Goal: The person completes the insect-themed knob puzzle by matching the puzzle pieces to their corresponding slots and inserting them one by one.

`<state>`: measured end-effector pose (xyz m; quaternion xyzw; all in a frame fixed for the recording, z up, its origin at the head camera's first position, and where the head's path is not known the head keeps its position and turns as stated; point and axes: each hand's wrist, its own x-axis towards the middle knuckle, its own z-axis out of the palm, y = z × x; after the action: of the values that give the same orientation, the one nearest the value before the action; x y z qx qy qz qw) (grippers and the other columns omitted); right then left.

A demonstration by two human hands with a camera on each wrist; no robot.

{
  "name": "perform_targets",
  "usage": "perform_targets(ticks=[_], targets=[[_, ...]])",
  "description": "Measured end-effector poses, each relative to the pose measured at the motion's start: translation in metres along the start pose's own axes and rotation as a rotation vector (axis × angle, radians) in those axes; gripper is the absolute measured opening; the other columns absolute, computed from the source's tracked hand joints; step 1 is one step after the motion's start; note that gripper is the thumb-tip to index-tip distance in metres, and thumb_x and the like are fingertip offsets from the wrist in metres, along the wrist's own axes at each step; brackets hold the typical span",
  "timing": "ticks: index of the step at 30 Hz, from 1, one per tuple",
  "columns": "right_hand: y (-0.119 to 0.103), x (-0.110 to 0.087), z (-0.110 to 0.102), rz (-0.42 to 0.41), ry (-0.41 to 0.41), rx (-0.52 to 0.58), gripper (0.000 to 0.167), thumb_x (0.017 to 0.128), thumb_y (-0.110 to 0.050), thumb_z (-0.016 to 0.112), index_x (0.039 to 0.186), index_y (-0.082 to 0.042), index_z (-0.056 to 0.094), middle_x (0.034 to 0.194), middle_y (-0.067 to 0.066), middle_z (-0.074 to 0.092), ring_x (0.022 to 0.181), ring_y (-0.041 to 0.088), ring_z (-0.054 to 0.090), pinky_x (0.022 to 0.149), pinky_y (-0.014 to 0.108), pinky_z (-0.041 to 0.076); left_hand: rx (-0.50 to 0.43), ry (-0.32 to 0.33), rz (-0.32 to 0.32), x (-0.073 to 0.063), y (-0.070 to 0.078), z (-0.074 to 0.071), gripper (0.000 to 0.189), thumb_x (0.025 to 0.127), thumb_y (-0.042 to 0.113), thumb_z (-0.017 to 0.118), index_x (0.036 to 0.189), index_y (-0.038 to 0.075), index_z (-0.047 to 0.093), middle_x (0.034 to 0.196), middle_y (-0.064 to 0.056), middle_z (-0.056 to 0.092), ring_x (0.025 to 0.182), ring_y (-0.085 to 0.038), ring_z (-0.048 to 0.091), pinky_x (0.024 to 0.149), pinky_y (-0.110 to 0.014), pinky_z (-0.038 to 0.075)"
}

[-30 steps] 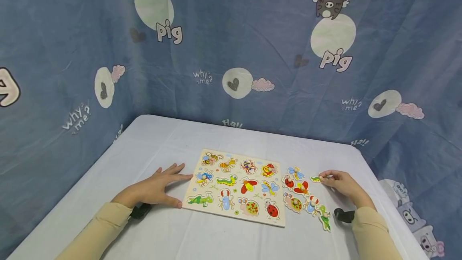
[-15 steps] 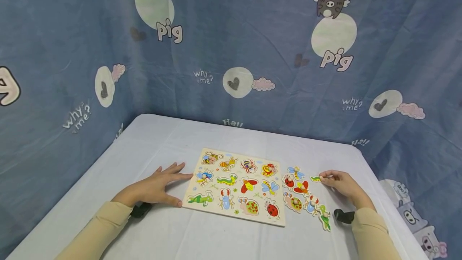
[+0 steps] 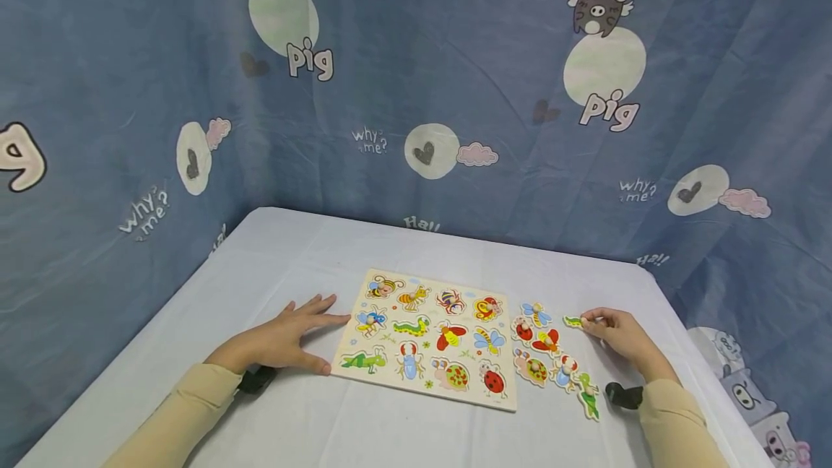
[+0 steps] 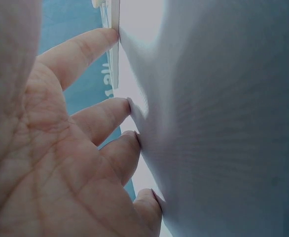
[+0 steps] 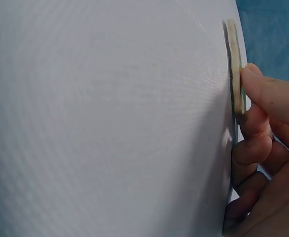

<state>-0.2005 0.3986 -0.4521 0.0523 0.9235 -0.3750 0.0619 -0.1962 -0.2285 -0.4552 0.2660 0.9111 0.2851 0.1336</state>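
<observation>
My right hand (image 3: 617, 334) pinches a small green caterpillar puzzle piece (image 3: 573, 321) between thumb and fingers, at the right side of the table. From the right wrist view, that piece shows its thin wooden edge (image 5: 235, 66) close over the white cloth. At the left edge of the wooden insect puzzle board (image 3: 425, 392), my left hand (image 3: 282, 338) lies with fingers spread. Its index fingertip and thumb are right at the board's edge, and the other fingertips rest on the cloth. On the board, a matching caterpillar picture (image 3: 412, 326) sits in the middle row.
Loose knobbed pieces lie between the board and my right hand: a dragonfly (image 3: 536, 314), a ladybug (image 3: 523, 330), a red-winged bug (image 3: 546, 341), a snail (image 3: 531, 368), a stag beetle (image 3: 564, 373) and a grasshopper (image 3: 588, 397). A blue patterned curtain (image 3: 364, 78) hangs behind the table.
</observation>
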Motion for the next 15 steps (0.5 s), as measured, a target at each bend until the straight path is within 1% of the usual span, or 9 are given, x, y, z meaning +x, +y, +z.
perform_targets(ticks=[3,9,12,15], targets=[[0.0,0.001,0.0,-0.003,0.013,-0.018,0.041,0.108,-0.027,0.066,0.132,0.006,0.066,0.086,-0.001,0.054,0.081,0.015,0.048,0.069,0.028,0.039,0.001,0.002,0.001,-0.001,0.0,0.001,0.091,0.078,0.053,0.093,0.157,0.022,0.058,0.177,-0.025,0.023,0.165,-0.054,0.01,0.124,-0.084,-0.001],[-0.002,0.001,0.0,0.011,0.022,-0.019,0.042,0.108,-0.029,0.066,0.132,0.005,0.066,0.089,0.0,0.054,0.085,0.016,0.049,0.069,0.028,0.04,0.011,0.003,-0.001,0.0,-0.001,0.001,0.092,0.078,0.054,0.093,0.157,0.023,0.058,0.177,-0.024,0.023,0.165,-0.053,0.01,0.124,-0.084,0.0],[-0.006,0.0,0.001,0.006,0.022,-0.01,0.042,0.107,-0.029,0.067,0.132,0.004,0.066,0.087,0.0,0.054,0.081,0.015,0.05,0.067,0.028,0.042,0.011,0.003,0.0,0.0,-0.002,0.001,0.092,0.078,0.053,0.093,0.157,0.023,0.058,0.177,-0.023,0.024,0.165,-0.053,0.011,0.124,-0.084,0.0],[-0.013,-0.001,0.003,-0.022,0.023,-0.007,0.041,0.107,-0.028,0.067,0.131,0.005,0.067,0.085,-0.001,0.054,0.077,0.014,0.051,0.063,0.026,0.044,0.016,0.008,0.004,0.001,-0.002,0.001,0.091,0.078,0.053,0.093,0.157,0.023,0.058,0.177,-0.023,0.024,0.165,-0.053,0.011,0.124,-0.084,0.001]])
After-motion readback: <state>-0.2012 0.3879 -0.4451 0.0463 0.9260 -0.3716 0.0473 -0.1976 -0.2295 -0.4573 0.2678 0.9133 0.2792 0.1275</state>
